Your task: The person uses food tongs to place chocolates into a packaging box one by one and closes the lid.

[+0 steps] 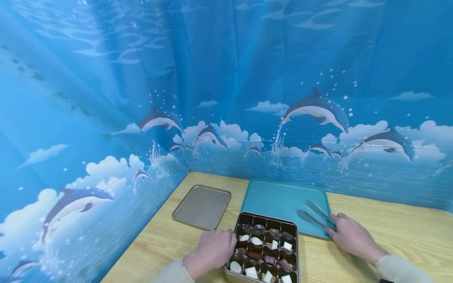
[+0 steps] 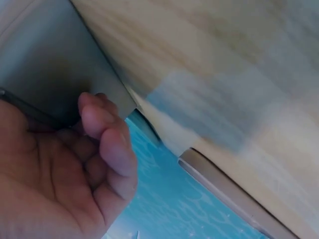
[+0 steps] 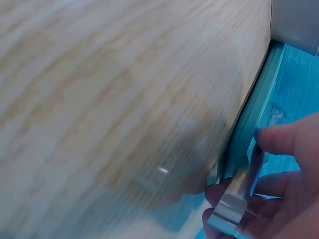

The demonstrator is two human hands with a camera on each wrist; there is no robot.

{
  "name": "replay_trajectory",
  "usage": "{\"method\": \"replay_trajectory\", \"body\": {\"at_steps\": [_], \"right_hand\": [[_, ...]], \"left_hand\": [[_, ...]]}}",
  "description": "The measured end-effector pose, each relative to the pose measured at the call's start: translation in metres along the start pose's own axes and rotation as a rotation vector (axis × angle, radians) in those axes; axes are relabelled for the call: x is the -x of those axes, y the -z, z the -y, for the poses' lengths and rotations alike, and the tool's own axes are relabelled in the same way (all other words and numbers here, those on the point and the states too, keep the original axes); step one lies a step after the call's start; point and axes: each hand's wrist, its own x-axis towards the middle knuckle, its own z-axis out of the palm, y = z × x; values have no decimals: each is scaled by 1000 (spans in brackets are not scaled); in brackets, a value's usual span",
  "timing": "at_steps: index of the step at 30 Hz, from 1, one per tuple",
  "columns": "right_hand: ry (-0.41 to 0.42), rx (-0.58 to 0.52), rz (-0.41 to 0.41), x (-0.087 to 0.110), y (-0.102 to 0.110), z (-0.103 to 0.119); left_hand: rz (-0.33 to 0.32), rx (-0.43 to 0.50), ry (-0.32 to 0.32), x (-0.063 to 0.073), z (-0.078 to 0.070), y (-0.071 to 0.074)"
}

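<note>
A gold-brown box [image 1: 297,251] divided into dark compartments stands at the front. It holds rows of dark, brownish pieces [image 1: 254,254] and white pieces [image 1: 256,241], some rounded, some blocky. My left hand [image 1: 215,248] grips the box's left rim; in the left wrist view its fingers [image 2: 118,149] curl beside the box's outer wall [image 2: 45,55]. To the right, my right hand [image 1: 354,236] holds metal tongs [image 1: 311,218] by the closed end, their arms spread over the teal tray [image 1: 272,192]. The right wrist view shows the tongs' bend [image 3: 230,211] between thumb and fingers.
A smaller grey-brown tray [image 1: 203,206] lies at the left of the wooden table [image 1: 152,243]. The teal tray lies behind the box, near the back edge. A blue curtain with dolphins [image 1: 226,98] hangs behind and along the left side.
</note>
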Motion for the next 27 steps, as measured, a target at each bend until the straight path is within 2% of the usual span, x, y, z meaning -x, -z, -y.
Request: {"method": "replay_trajectory", "body": {"at_steps": [4, 7, 11, 15, 21, 27], "right_hand": [[-5, 2, -2, 2, 0, -1], [6, 13, -46, 5, 0, 0], [23, 29, -137, 9, 6, 2], [14, 3, -193, 13, 14, 4], [33, -33, -245, 22, 21, 10], [67, -40, -260, 30, 20, 18]], "left_hand": [[11, -39, -3, -2, 1, 5], [10, -13, -4, -5, 6, 10], [20, 25, 9, -11, 21, 19], [62, 3, 68, -18, 39, 24], [167, -109, 113, -27, 58, 11], [159, -135, 105, -33, 63, 0]]}}
